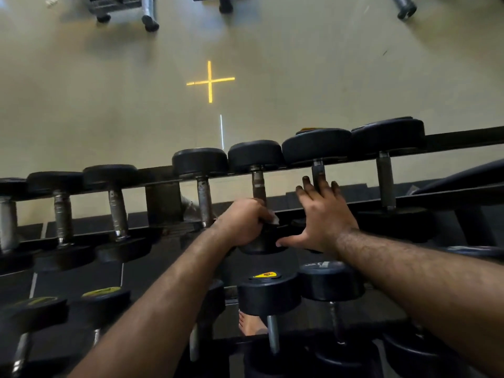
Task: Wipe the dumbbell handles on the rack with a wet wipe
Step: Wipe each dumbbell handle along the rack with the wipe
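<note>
A black rack carries a row of dumbbells with black heads and steel handles. My left hand grips the near end of one steel handle with a white wet wipe bunched under its fingers. My right hand lies with fingers straight over the neighbouring dumbbell's handle, thumb spread toward the near head of the gripped dumbbell. Most of the wipe is hidden by my left hand.
More dumbbells sit to the left and right on the top tier, and a lower tier holds others with yellow labels. Beyond the rack lies a beige floor with a yellow cross and machine legs. A bare foot shows below.
</note>
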{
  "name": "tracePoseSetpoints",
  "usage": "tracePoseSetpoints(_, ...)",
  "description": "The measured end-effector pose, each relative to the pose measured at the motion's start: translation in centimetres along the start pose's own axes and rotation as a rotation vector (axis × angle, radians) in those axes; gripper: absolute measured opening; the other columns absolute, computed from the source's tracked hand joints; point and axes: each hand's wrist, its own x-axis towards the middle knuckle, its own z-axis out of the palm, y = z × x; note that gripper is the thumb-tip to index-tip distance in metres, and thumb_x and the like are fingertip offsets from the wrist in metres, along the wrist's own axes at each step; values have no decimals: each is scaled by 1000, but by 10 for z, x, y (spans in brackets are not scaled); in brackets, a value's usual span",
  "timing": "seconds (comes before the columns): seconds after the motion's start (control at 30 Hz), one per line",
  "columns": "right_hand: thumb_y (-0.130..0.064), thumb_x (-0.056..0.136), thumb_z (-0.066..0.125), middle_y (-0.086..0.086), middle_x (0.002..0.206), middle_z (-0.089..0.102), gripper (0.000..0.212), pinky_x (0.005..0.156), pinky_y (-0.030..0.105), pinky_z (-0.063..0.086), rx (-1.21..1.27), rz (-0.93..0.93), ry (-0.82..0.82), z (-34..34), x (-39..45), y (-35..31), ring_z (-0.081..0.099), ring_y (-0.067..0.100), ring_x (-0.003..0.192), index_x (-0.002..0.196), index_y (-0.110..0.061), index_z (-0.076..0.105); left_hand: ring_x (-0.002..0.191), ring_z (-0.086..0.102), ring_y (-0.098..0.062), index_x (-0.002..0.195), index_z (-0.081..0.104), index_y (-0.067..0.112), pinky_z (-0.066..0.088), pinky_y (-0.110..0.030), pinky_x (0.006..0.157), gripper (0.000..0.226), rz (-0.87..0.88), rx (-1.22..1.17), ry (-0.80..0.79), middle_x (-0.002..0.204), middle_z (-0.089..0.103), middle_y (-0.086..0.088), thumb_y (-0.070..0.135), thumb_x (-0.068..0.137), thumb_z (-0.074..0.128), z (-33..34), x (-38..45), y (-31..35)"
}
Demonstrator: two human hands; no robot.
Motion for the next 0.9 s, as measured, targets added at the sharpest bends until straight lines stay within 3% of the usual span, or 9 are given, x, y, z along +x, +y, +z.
tracePoseSetpoints(0.1, -113, 54, 41, 9, 177, 22, 150, 131, 65, 10, 13, -6, 17, 0, -2, 1, 2, 38, 165, 167, -14, 29, 99, 71, -14, 99, 84, 26, 57, -29, 91, 23, -139, -213, -51, 101, 74, 10, 10, 87, 72, -8, -9, -5)
tracePoseSetpoints(0.2, -113, 54, 41, 7, 178, 22, 150, 131, 66, 8, 60, -28, 50, -2, -6, 5, 4, 34, 166, 167, -16, 30, 83, 74, -13, 91, 82, 22, 64, -37, 83, 10, -359, -634, 141, 85, 78, 4, 14, 86, 79, -5, -19, 7)
tracePoseSetpoints(0.3, -106, 65, 46, 5, 178, 23, 135, 132, 60, -1, 171, -106, 127, 2, -17, 17, 6, 25, 167, 167, -18, 34, 77, 72, -27, 96, 71, 8, 64, -37, 72, 14, -462, -1136, 333, 87, 76, -15, -5, 91, 66, 12, -28, 46)
tracePoseSetpoints(0.43, -97, 82, 38, 9, 176, 27, 117, 135, 52, 0, 138, -146, 224, 9, -39, 69, 12, 24, 166, 165, -14, 40, 85, 75, -20, 118, 63, 4, 64, -31, 76, 23, -536, -1548, 556, 100, 73, -12, -9, 99, 57, 26, -30, 104)
tracePoseSetpoints(0.53, -103, 78, 33, 12, 179, 15, 130, 135, 51, 3, 113, 29, 280, 9, -47, 135, 7, 27, 167, 170, -11, 25, 91, 74, -22, 123, 65, 1, 64, -33, 81, 29, -586, -1700, 735, 101, 74, -13, -11, 99, 54, 35, -17, 135)
tracePoseSetpoints(0.67, -113, 57, 42, 9, 178, -21, 160, 135, 48, 2, 249, 166, 89, 5, -40, 179, -17, 27, 165, 168, -17, -22, 93, 70, -29, 121, 64, -6, 64, -30, 74, 30, -716, -1815, 856, 109, 69, -24, -17, 97, 49, 43, 10, 174)
tracePoseSetpoints(0.8, -113, 36, 58, 6, 179, -18, 181, 135, 45, 11, 435, 173, 49, 11, -33, 180, -9, 26, 166, 161, -23, -37, 93, 68, -31, 105, 66, -4, 65, -37, 79, 22, -787, -1790, 902, 108, 67, -27, -14, 97, 49, 46, 31, 196)
tracePoseSetpoints(0.87, -114, 30, 56, 7, 179, -19, 185, 135, 46, 13, 453, 165, 57, 15, -31, 183, -9, 27, 166, 160, -23, -39, 91, 69, -29, 107, 69, -4, 64, -39, 79, 13, -743, -1774, 894, 106, 67, -25, 1, 98, 60, 43, 39, 195)
tracePoseSetpoints(0.9, -115, 28, 54, 7, 179, -18, 186, 135, 47, 13, 454, 164, 64, 16, -30, 184, -8, 27, 166, 160, -23, -39, 92, 70, -28, 111, 71, -2, 63, -39, 79, 20, -707, -1770, 869, 107, 70, -22, 12, 96, 70, 41, 44, 193)
